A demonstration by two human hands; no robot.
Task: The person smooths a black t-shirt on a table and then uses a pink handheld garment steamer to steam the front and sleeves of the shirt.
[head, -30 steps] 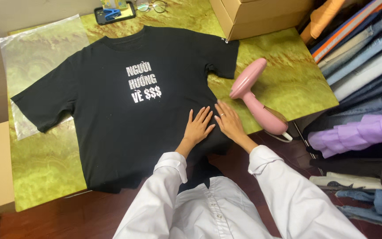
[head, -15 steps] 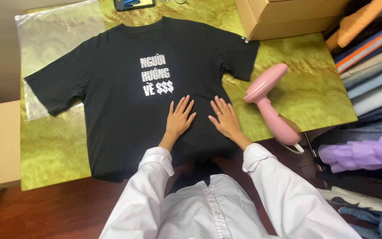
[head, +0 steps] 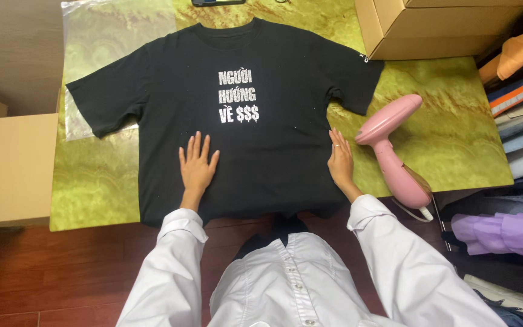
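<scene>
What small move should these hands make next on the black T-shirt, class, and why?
Probably sweep both palms outward to the side seams: the left hand and right hand lie flat and apart on the black T-shirt, whose lower front looks slightly rumpled.

A pink handheld steamer (head: 394, 151) lies on the green marbled surface (head: 455, 121), with cardboard boxes (head: 431, 27) at the far right corner, another box (head: 10, 169) at left, and folded clothes (head: 522, 127) stacked right.
</scene>
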